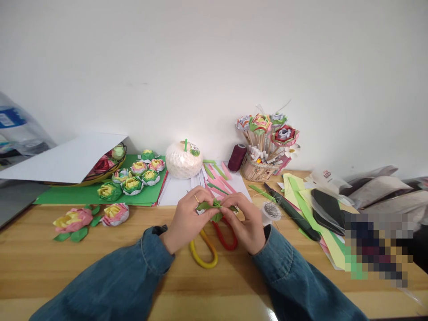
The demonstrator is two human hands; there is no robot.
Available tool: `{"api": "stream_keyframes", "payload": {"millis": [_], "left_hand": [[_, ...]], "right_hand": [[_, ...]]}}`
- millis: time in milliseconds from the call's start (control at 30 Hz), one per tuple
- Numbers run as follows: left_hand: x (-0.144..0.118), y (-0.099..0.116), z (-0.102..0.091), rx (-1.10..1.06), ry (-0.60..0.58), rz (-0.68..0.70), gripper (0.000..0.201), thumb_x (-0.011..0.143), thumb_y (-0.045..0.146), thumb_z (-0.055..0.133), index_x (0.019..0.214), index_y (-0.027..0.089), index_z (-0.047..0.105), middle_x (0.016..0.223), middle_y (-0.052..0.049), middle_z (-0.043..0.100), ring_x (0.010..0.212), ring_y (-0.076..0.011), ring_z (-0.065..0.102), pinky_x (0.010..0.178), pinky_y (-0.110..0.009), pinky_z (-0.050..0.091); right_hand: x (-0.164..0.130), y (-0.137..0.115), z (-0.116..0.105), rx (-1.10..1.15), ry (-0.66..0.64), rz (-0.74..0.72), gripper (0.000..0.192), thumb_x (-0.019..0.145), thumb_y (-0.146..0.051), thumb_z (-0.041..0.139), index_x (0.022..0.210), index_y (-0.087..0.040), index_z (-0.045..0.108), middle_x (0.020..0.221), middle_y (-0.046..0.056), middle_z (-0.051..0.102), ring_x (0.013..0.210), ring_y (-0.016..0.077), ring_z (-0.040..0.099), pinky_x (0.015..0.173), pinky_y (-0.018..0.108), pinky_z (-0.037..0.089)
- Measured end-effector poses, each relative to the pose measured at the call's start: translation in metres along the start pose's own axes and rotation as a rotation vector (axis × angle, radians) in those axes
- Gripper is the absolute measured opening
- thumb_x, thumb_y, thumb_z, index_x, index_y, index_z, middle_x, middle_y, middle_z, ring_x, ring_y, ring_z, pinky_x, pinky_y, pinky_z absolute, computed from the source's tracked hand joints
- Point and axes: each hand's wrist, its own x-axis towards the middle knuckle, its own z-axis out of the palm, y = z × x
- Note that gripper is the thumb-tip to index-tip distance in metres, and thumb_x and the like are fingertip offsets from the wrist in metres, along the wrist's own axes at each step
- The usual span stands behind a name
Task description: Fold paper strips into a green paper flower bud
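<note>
Green paper piece (216,206): folded, pinched between both hands just above the counter, near the middle of the view.
Left hand (187,220): grip closed, fingertips on the left end of the green paper piece; a ring shows on one finger; blue denim sleeve to the wrist.
Right hand (245,225): grip closed on the right end of the same piece, fingers curled in; denim sleeve likewise.
Under the hands: a yellow loop (203,254) and a red loop (225,236) lie on the wood, partly hidden by the hands; whether they touch each other cannot be told.
Counter (40,263): light wood; its near edge runs along the bottom of the view, bare wood left of the arms and between the sleeves.
Left side: two loose paper flowers (88,218) on the wood, well apart from the left hand; behind them a green sheet (83,195) carrying more paper flowers.
Back edge: a white netted ball (183,161), a dark red thread spool (237,157) and a basket of paper flowers on sticks (264,147) stand against the wall.
Behind the hands: white paper with pink and green strips (217,176), just beyond the fingertips.
Right side: crowded; a small wire coil (272,210) just beside the right hand, then a dark long tool (290,213) and yellow-green paper sheets (304,196) reaching toward the right edge.
</note>
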Motion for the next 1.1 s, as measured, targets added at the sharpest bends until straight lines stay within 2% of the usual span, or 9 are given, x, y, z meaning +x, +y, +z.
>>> {"api": "stream_keyframes", "payload": {"millis": [167, 267, 367, 467, 633, 800, 933, 1100], "left_hand": [[0.007, 0.003, -0.005, -0.199, -0.162, -0.274, 0.007, 0.069, 0.017, 0.062, 0.068, 0.016, 0.055, 0.073, 0.0, 0.05, 0.073, -0.0122, 0.05, 0.066, -0.025, 0.041], [0.01, 0.003, -0.007, -0.348, -0.234, -0.467, 0.012, 0.069, 0.024, 0.062, 0.066, 0.014, 0.054, 0.068, 0.001, 0.051, 0.066, -0.0109, 0.049, 0.061, -0.024, 0.041], [0.011, 0.001, -0.008, -0.456, -0.229, -0.609, 0.014, 0.067, 0.026, 0.062, 0.066, 0.014, 0.055, 0.065, 0.002, 0.053, 0.06, -0.0095, 0.048, 0.058, -0.023, 0.039], [0.012, 0.0, -0.009, -0.511, -0.209, -0.677, 0.014, 0.064, 0.024, 0.065, 0.064, 0.013, 0.056, 0.062, 0.002, 0.054, 0.058, -0.009, 0.048, 0.056, -0.023, 0.038], [0.012, -0.004, -0.009, -0.525, -0.214, -0.716, 0.014, 0.062, 0.022, 0.067, 0.067, 0.013, 0.058, 0.062, 0.002, 0.056, 0.057, -0.0084, 0.05, 0.056, -0.022, 0.038], [0.011, -0.005, -0.009, -0.559, -0.229, -0.714, 0.013, 0.063, 0.019, 0.066, 0.071, 0.013, 0.057, 0.063, 0.003, 0.057, 0.057, -0.0077, 0.052, 0.055, -0.021, 0.04], [0.011, -0.004, -0.008, -0.51, -0.22, -0.699, 0.011, 0.063, 0.016, 0.064, 0.07, 0.014, 0.056, 0.059, 0.003, 0.055, 0.055, -0.0078, 0.051, 0.052, -0.021, 0.04], [0.012, -0.006, -0.005, -0.357, -0.168, -0.572, 0.005, 0.063, 0.013, 0.062, 0.067, 0.012, 0.06, 0.063, 0.001, 0.057, 0.06, -0.0091, 0.051, 0.057, -0.022, 0.041]], "right_hand": [[-0.002, 0.007, 0.004, 0.182, -0.03, 0.259, 0.012, 0.082, -0.026, 0.05, 0.073, -0.018, 0.048, 0.068, -0.001, 0.05, 0.063, 0.0114, 0.047, 0.057, 0.024, 0.04], [-0.001, 0.01, 0.005, 0.29, -0.044, 0.389, 0.016, 0.081, -0.032, 0.052, 0.074, -0.018, 0.049, 0.069, -0.001, 0.05, 0.061, 0.0105, 0.046, 0.055, 0.022, 0.039], [0.001, 0.012, 0.004, 0.377, -0.086, 0.451, 0.018, 0.075, -0.034, 0.059, 0.077, -0.017, 0.053, 0.071, 0.0, 0.052, 0.065, 0.011, 0.048, 0.057, 0.023, 0.041], [0.003, 0.014, 0.004, 0.421, -0.116, 0.482, 0.02, 0.07, -0.034, 0.064, 0.075, -0.016, 0.055, 0.07, -0.001, 0.053, 0.066, 0.011, 0.05, 0.06, 0.023, 0.043], [0.004, 0.015, 0.003, 0.452, -0.122, 0.561, 0.022, 0.068, -0.034, 0.066, 0.071, -0.015, 0.055, 0.068, -0.001, 0.056, 0.062, 0.0103, 0.052, 0.059, 0.024, 0.044], [0.002, 0.017, 0.002, 0.472, -0.142, 0.577, 0.021, 0.069, -0.032, 0.065, 0.079, -0.015, 0.058, 0.07, 0.0, 0.059, 0.062, 0.0106, 0.054, 0.06, 0.024, 0.045], [0.0, 0.017, 0.004, 0.346, -0.111, 0.48, 0.013, 0.072, -0.027, 0.061, 0.076, -0.015, 0.057, 0.07, 0.001, 0.059, 0.064, 0.0115, 0.055, 0.059, 0.024, 0.045], [-0.002, 0.012, 0.004, 0.067, -0.061, 0.275, 0.003, 0.075, -0.019, 0.056, 0.074, -0.016, 0.058, 0.069, 0.002, 0.061, 0.064, 0.013, 0.056, 0.062, 0.026, 0.047]]}}
